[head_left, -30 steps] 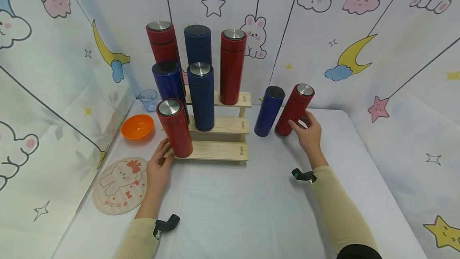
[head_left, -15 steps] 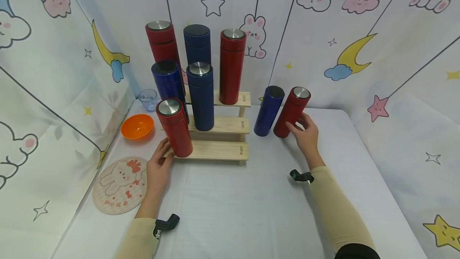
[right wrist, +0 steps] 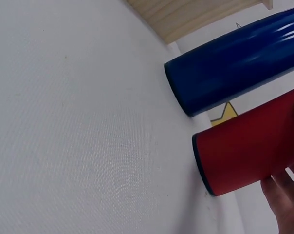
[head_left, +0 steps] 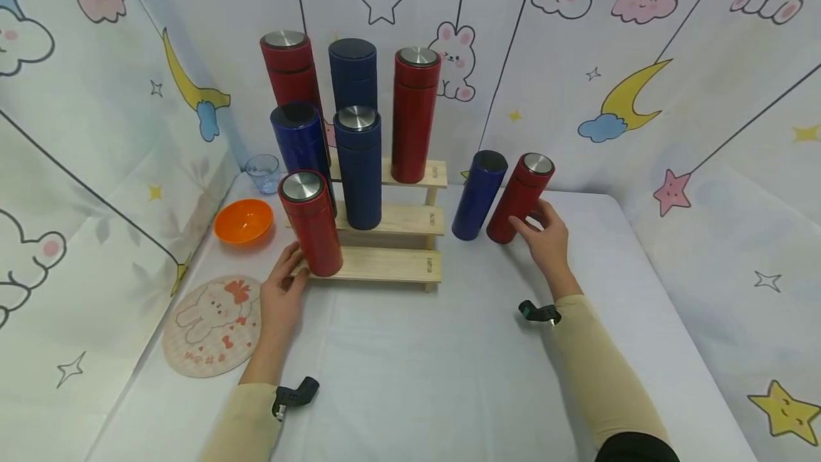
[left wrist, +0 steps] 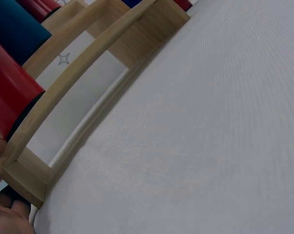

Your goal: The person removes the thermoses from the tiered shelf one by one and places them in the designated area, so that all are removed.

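Red cylindrical metal flask (head_left: 518,198), right of centre, stands upright, leaning slightly left; the right hand (head_left: 545,241) curls around its lower right side. The left hand (head_left: 285,291) grips another red steel-capped flask (head_left: 311,225) on the wooden stepped rack (head_left: 391,266).

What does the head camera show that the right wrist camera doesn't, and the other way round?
Only the head view shows the left hand at the red flask on the bottom step of the wooden rack, five more flasks on the steps above, the orange bowl, clear cup and bunny mat. Only the right wrist view shows the bases of the two flasks on the cloth close up. Both show the right hand holding the red flask beside the blue flask.
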### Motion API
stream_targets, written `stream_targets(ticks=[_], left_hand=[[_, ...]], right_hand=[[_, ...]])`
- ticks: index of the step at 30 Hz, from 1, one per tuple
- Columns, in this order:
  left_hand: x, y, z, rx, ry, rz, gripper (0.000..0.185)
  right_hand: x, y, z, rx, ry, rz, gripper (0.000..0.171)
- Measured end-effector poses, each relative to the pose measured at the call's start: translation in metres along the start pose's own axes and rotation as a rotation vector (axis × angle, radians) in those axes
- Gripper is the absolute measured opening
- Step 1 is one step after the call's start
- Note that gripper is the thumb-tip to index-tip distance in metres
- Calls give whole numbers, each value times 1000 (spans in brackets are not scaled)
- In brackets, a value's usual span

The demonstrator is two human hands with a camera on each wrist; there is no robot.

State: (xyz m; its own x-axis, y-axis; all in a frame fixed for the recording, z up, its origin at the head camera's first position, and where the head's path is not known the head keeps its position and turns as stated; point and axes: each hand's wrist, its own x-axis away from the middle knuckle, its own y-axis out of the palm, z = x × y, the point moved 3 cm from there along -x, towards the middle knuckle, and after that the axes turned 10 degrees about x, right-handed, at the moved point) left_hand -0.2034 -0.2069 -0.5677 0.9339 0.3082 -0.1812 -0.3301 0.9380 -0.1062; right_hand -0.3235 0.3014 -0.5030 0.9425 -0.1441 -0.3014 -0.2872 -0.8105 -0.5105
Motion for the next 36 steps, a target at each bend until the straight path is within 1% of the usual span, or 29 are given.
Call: stream_targets(ticks=[3, 7, 11, 15, 18, 22, 27, 29, 34, 36], left_hand=[[0, 0, -1, 7, -2, -2, 41], [0, 0, -4, 21, 4, -3, 41], [0, 0, -5, 48, 22, -1, 40], [1, 0, -4, 83, 38, 4, 39], [2, 1, -3, 94, 41, 4, 39], [3, 1, -3, 90, 33, 5, 39], [1, 0, -3, 61, 26, 13, 39], [4, 1, 9, 52, 25, 10, 40], [12, 4, 44, 70, 14, -1, 39], [12, 4, 45, 80, 9, -1, 39]], right_hand=[[-6, 3, 17, 12, 5, -7, 66], [-8, 4, 28, 28, 5, -15, 67], [-7, 3, 28, 51, -1, -19, 68], [0, 1, 25, 86, 5, -16, 72], [6, -5, 20, 71, -4, 8, 71], [8, -15, 10, 36, -50, 63, 66], [6, -29, -5, 19, -86, 127, 63], [6, -34, -13, 14, -99, 147, 62], [15, -50, -62, -9, -137, 190, 55], [19, -56, -80, -17, -146, 205, 54]])
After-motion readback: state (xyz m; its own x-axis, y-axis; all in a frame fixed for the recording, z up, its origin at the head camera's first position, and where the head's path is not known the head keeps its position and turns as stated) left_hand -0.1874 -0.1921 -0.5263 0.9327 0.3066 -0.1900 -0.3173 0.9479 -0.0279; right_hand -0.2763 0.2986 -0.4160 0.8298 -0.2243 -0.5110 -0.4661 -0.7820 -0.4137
